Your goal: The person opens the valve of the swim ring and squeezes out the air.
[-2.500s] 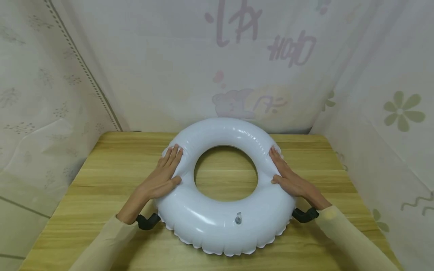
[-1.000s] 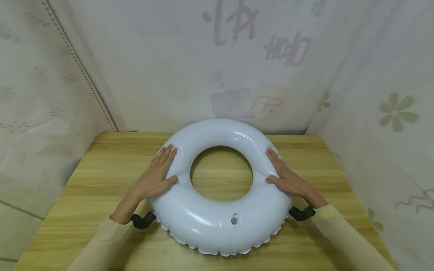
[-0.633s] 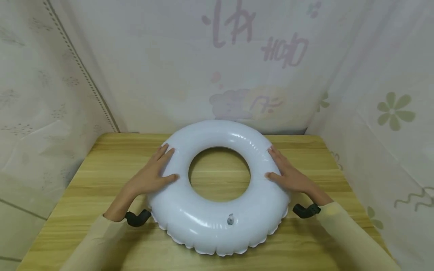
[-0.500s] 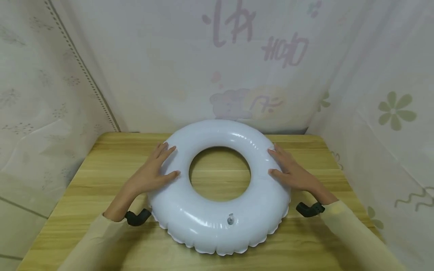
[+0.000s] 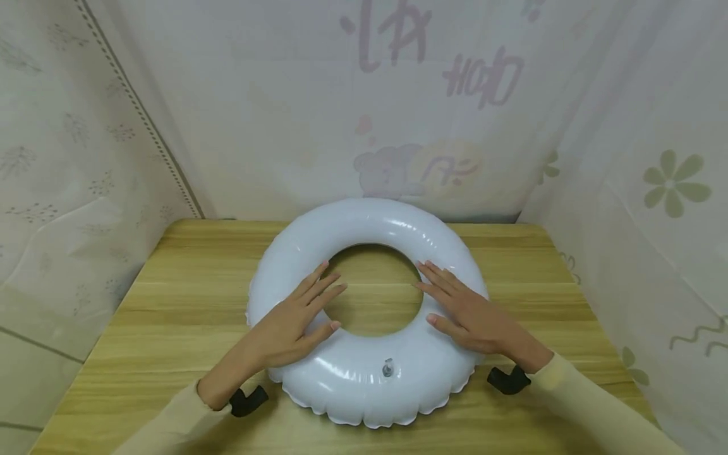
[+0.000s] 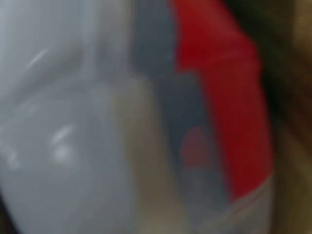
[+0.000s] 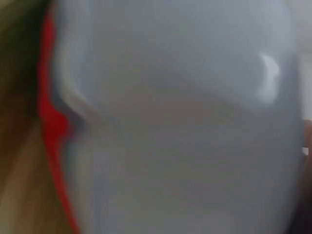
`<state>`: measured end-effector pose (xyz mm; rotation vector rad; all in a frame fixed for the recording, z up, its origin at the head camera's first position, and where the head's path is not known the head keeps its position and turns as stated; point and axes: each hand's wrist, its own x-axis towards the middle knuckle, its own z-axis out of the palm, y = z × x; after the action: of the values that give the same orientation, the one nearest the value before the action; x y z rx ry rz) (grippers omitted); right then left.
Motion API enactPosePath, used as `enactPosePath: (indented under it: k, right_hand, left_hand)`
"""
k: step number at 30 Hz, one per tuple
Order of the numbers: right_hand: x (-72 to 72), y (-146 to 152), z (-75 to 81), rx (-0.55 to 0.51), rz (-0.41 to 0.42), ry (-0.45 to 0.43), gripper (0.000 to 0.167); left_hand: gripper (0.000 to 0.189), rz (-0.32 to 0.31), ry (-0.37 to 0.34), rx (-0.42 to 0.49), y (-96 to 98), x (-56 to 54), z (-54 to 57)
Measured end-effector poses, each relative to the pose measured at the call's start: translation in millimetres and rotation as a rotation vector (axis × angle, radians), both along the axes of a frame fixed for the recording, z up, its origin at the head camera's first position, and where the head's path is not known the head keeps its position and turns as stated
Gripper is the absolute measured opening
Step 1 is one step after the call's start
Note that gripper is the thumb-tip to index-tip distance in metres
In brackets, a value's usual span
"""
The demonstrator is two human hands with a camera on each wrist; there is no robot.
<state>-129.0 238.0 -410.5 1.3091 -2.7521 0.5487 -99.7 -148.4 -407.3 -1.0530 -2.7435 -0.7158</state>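
Note:
A white inflated swim ring [image 5: 370,221] lies flat on the wooden table, its clear valve [image 5: 388,368] on the near side. My left hand [image 5: 291,321] is over the ring's left part, with straight, spread fingers reaching across the inner hole. Over the right part, my right hand [image 5: 471,315] has its fingers extended toward the hole's right edge. Neither hand grips anything. Both wrist views are blurred and filled by the ring's glossy side [image 6: 58,185], where red areas [image 6: 236,122] show along the outer lower part; a red strip [image 7: 51,122] edges it in the right wrist view.
The wooden table [image 5: 188,278] has a patterned cloth backdrop [image 5: 284,126] behind it and similar cloth on both sides. Black wrist mounts [image 5: 248,401] stick out beneath each wrist. The ring's far edge lies near the table's back edge.
Both hands have left the ring's outer left and right sides, where they pressed earlier, and moved inward over it toward the hole. The ring has shifted slightly left in the head view.

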Motion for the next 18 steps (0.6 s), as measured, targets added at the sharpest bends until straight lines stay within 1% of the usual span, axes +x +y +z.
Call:
enactPosePath:
  k: [3,8,13,18]
  right_hand:
    - [4.1,-6.7,-11.9,0.034,0.039,0.062,0.064]
    - [7.5,-10.3,-28.8,0.042,0.039,0.137,0.065]
    - [7.4,-11.5,-35.9,0.053,0.032,0.199,0.065]
    - [6.3,-12.7,-36.7,0.044,0.039,0.213,0.064]
  left_hand:
    - [0.062,-0.016,0.055,-0.046,3.4,3.2,-11.4]
    - [0.062,-0.029,0.136,-0.121,5.9,3.6,-27.2]
    - [0.061,-0.021,0.176,-0.142,6.8,3.8,-31.7]
    - [0.062,-0.013,0.174,-0.149,7.4,4.9,-32.2]
